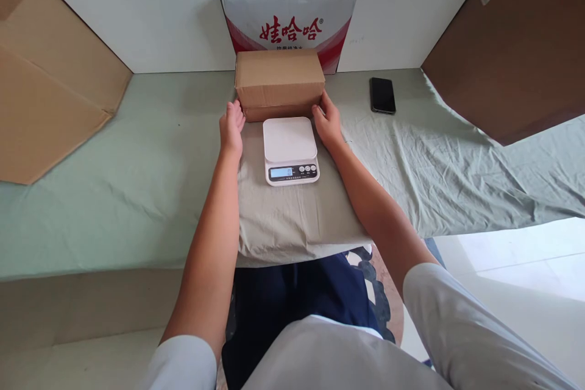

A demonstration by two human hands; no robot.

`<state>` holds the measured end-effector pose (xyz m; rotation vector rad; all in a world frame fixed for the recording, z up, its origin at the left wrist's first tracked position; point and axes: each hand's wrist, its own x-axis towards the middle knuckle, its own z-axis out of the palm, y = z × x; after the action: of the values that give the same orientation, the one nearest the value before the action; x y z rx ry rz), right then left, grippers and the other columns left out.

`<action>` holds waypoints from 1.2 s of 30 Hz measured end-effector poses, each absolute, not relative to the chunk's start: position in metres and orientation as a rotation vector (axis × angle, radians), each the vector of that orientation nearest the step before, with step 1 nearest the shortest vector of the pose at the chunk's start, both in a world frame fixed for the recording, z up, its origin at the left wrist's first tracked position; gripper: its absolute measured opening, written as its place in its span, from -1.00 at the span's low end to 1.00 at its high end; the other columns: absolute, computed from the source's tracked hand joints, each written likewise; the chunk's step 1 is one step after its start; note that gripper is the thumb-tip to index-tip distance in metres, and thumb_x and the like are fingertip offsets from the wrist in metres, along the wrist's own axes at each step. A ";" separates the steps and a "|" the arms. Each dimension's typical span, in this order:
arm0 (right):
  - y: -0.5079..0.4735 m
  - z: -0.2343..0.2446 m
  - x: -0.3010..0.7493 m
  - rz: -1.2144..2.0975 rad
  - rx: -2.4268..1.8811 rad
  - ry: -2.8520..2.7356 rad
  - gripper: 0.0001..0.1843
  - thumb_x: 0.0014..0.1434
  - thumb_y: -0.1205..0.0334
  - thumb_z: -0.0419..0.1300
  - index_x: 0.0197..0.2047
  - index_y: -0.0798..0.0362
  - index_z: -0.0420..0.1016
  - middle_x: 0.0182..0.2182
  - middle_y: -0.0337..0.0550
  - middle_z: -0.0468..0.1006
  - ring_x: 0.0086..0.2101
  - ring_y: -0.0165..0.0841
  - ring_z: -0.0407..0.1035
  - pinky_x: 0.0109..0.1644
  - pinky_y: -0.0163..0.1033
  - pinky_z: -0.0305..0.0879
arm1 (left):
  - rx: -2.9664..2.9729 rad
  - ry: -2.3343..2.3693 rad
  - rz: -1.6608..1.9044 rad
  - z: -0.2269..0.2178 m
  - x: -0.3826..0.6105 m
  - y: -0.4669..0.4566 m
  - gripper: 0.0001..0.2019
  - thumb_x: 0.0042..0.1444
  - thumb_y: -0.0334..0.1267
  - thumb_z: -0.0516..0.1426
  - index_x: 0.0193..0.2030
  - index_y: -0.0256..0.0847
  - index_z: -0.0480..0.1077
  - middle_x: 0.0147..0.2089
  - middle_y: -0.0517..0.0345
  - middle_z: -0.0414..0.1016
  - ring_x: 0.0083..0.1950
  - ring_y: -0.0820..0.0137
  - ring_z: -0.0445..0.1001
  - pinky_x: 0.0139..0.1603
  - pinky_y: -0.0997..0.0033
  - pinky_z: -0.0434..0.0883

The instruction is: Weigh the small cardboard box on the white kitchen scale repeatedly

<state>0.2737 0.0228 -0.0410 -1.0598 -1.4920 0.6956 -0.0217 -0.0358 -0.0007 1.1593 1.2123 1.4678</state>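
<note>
A closed brown cardboard box (280,94) sits at the back of the cloth-covered table, in the middle of the head view. My left hand (232,125) is against its left side, fingers reaching along the lower corner. Against the right side rests my right hand (328,120), its thumb at the front edge and its other fingers partly hidden behind the box. Between the two hands they hold the box. Just in front of it stands a white digital kitchen scale (289,140) with a bare platform, its lit display showing 0.
A black smartphone (382,95) lies to the right on the green cloth (173,152). Behind the box stands a white and red printed carton (287,12) against white panels. Large cardboard pieces flank the table at left (59,79) and right (512,61).
</note>
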 end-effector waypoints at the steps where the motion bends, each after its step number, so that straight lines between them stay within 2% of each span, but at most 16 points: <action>1: 0.022 -0.039 0.272 0.698 -1.055 -1.486 -0.02 0.26 -0.51 0.21 0.56 -0.13 0.38 0.58 -0.02 0.46 0.56 -0.01 0.36 0.66 0.23 0.37 | 1.163 1.222 1.469 -0.001 -0.023 -0.035 -0.20 0.57 0.34 -0.13 0.59 -0.20 0.43 0.74 -0.23 0.24 0.80 0.01 0.13 0.80 -0.10 0.15; 4: 0.012 -0.024 0.265 0.700 -1.017 -1.434 -0.01 0.29 -0.52 0.23 0.61 -0.22 0.31 0.62 -0.09 0.39 0.62 -0.02 0.26 0.66 0.24 0.38 | 1.178 1.216 1.516 0.000 -0.026 -0.035 -0.09 0.47 0.51 -0.09 0.56 -0.18 0.45 0.75 -0.23 0.21 0.82 -0.02 0.06 0.80 -0.06 0.17; 6: -0.001 -0.006 0.261 0.710 -0.994 -1.386 -0.04 0.29 -0.51 0.28 0.61 -0.30 0.30 0.60 -0.14 0.41 0.63 -0.04 0.24 0.66 0.24 0.38 | 1.205 1.166 1.589 0.004 -0.027 -0.037 0.00 0.33 0.66 0.00 0.51 -0.15 0.50 0.71 -0.23 0.29 0.82 -0.08 0.05 0.80 -0.09 0.18; 9: -0.022 0.026 0.257 0.706 -0.982 -1.339 -0.04 0.25 -0.51 0.38 0.60 -0.45 0.29 0.55 -0.19 0.43 0.64 -0.04 0.20 0.62 0.22 0.46 | 1.249 1.116 1.663 0.014 -0.025 -0.049 0.02 0.19 0.74 0.10 0.45 -0.05 0.56 0.60 -0.15 0.46 0.80 -0.12 0.11 0.79 -0.15 0.21; 13: -0.051 0.050 0.261 0.628 -0.978 -1.397 0.01 0.20 -0.57 0.40 0.59 -0.45 0.32 0.51 -0.12 0.34 0.69 0.09 0.02 0.63 0.26 0.47 | 1.297 1.148 1.704 0.030 -0.022 -0.085 0.02 0.19 0.75 0.08 0.44 -0.01 0.58 0.54 -0.10 0.54 0.76 -0.11 0.24 0.75 -0.14 0.32; 15: -0.069 0.050 0.266 0.598 -0.975 -1.428 0.07 0.16 -0.59 0.42 0.61 -0.45 0.29 0.56 -0.14 0.27 0.72 0.10 -0.07 0.69 0.29 0.38 | 1.319 1.172 1.707 0.032 -0.023 -0.109 -0.01 0.24 0.72 0.05 0.44 -0.01 0.59 0.54 -0.12 0.54 0.73 -0.11 0.30 0.71 -0.12 0.39; 17: -0.090 0.044 0.270 0.593 -0.966 -1.456 0.15 0.12 -0.60 0.44 0.65 -0.48 0.19 0.64 -0.20 0.17 0.74 0.04 -0.12 0.77 0.24 0.23 | 1.345 1.185 1.702 0.028 -0.025 -0.133 -0.02 0.27 0.70 0.04 0.43 -0.03 0.61 0.51 -0.17 0.57 0.68 -0.14 0.38 0.67 -0.16 0.44; 20: -0.120 0.030 0.273 0.662 -0.944 -1.468 0.29 0.14 -0.57 0.44 0.73 -0.43 -0.05 0.71 -0.18 0.11 0.74 -0.06 -0.08 0.84 0.14 0.05 | 1.364 1.204 1.709 0.014 -0.025 -0.164 -0.01 0.24 0.68 0.10 0.36 -0.17 0.67 0.41 -0.31 0.65 0.54 -0.23 0.56 0.55 -0.25 0.55; 24: -0.139 0.012 0.270 0.742 -0.957 -1.393 0.43 0.15 -0.54 0.45 0.76 -0.32 -0.28 0.75 -0.03 0.05 0.72 -0.05 0.02 0.83 0.13 0.08 | 1.381 1.195 1.707 -0.001 -0.019 -0.182 -0.08 0.27 0.60 0.14 0.31 -0.21 0.69 0.35 -0.36 0.69 0.46 -0.23 0.63 0.33 -0.16 0.70; 29: -0.137 0.003 0.263 0.677 -0.993 -1.310 0.41 0.10 -0.60 0.43 0.74 -0.32 -0.19 0.73 -0.02 0.11 0.73 -0.05 -0.02 0.84 0.18 0.01 | 1.423 1.226 1.706 -0.002 -0.011 -0.182 -0.11 0.31 0.56 0.13 0.35 -0.19 0.68 0.38 -0.36 0.68 0.48 -0.23 0.62 0.26 -0.11 0.73; 32: -0.137 0.001 0.261 0.665 -0.995 -1.332 0.39 0.10 -0.61 0.42 0.74 -0.30 -0.14 0.71 0.01 0.16 0.72 -0.06 0.03 0.83 0.16 0.02 | 1.423 1.283 1.740 0.002 -0.011 -0.182 -0.11 0.32 0.55 0.10 0.32 -0.23 0.69 0.33 -0.36 0.71 0.43 -0.22 0.66 0.17 -0.06 0.76; 36: -0.137 -0.002 0.259 0.691 -0.994 -1.340 0.37 0.12 -0.61 0.40 0.74 -0.36 -0.15 0.73 -0.04 0.14 0.68 -0.03 0.12 0.82 0.18 0.03 | 1.411 1.366 1.747 0.006 -0.011 -0.185 -0.11 0.34 0.53 0.04 0.29 -0.25 0.69 0.29 -0.36 0.73 0.41 -0.21 0.68 0.01 0.05 0.77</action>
<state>0.2592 -0.1366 -0.0019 -0.9943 -1.3396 0.6915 -0.0110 -0.1847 0.0059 1.4111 1.3658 1.7472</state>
